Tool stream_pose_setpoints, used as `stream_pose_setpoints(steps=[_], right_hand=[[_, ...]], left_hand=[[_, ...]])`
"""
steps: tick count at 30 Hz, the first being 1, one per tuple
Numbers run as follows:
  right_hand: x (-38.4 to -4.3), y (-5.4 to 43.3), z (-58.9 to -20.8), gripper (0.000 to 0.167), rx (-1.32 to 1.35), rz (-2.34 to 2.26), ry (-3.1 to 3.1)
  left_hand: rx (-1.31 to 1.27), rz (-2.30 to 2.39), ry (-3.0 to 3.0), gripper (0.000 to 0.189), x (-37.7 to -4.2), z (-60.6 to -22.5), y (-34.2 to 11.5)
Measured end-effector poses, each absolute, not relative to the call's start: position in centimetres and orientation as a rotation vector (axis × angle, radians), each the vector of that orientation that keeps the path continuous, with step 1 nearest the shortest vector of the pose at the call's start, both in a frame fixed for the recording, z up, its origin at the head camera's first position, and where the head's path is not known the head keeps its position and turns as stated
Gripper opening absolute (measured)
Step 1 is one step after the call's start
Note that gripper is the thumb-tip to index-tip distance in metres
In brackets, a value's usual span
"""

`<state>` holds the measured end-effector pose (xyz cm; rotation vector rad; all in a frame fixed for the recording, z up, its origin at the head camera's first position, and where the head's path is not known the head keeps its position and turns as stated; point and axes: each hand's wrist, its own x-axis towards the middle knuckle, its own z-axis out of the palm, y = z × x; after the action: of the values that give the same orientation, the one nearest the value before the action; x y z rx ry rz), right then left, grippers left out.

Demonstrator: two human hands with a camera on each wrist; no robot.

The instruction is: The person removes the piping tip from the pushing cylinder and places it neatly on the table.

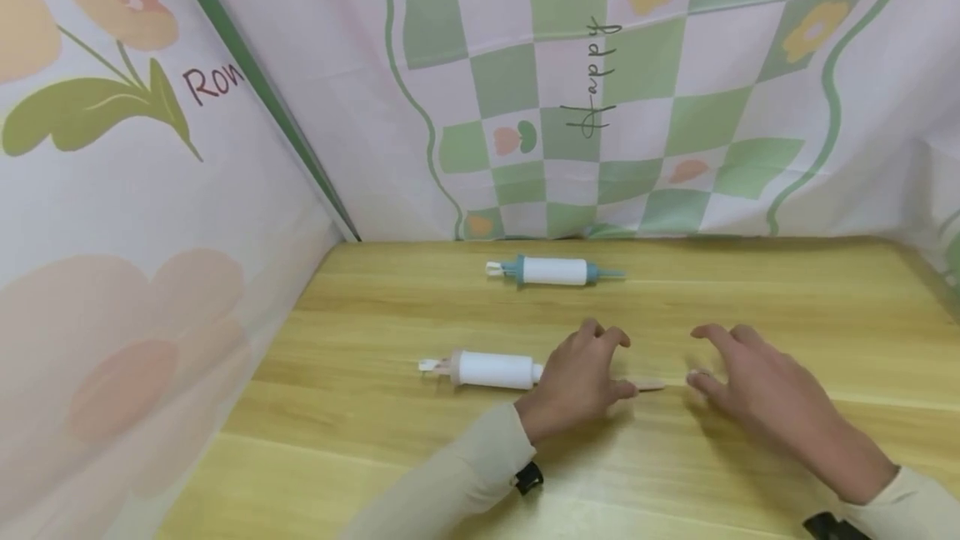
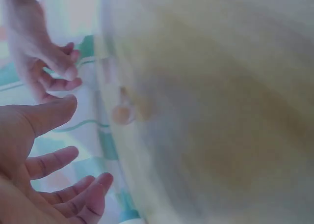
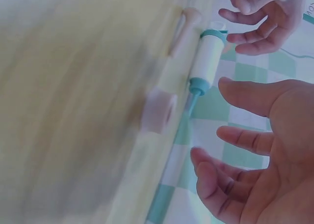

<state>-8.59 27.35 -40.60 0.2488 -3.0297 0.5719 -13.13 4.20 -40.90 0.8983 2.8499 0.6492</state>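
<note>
My left hand (image 1: 573, 377) hovers beside the near syringe-like tool, which has a white barrel (image 1: 495, 370) and a beige flange. Past its thumb a thin beige nozzle (image 1: 648, 384) points right; whether it is joined to the barrel is hidden. My right hand (image 1: 765, 382) is to the right, palm facing the left hand, fingers bent and apart. A pale pink cap-like ring (image 3: 158, 111) lies on the table near it in the right wrist view. Neither hand (image 2: 54, 175) holds anything in the wrist views.
Farther back lies a second syringe-like tool (image 1: 555, 271), white with teal ends, its thin tip pointing right. The wooden table (image 1: 360, 440) meets a checkered cloth (image 1: 570, 182) at its back edge and a floral cloth (image 1: 150, 340) on the left.
</note>
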Motion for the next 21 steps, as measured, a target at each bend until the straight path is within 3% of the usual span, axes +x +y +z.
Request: stream_pose_setpoints(steps=[21], right_hand=[[-11.8,26.7,-37.6,0.071,0.345,0.680,-2.976]], left_hand=[[0.821,0.687,2.943,0.053,-16.5,-34.7,-0.7]])
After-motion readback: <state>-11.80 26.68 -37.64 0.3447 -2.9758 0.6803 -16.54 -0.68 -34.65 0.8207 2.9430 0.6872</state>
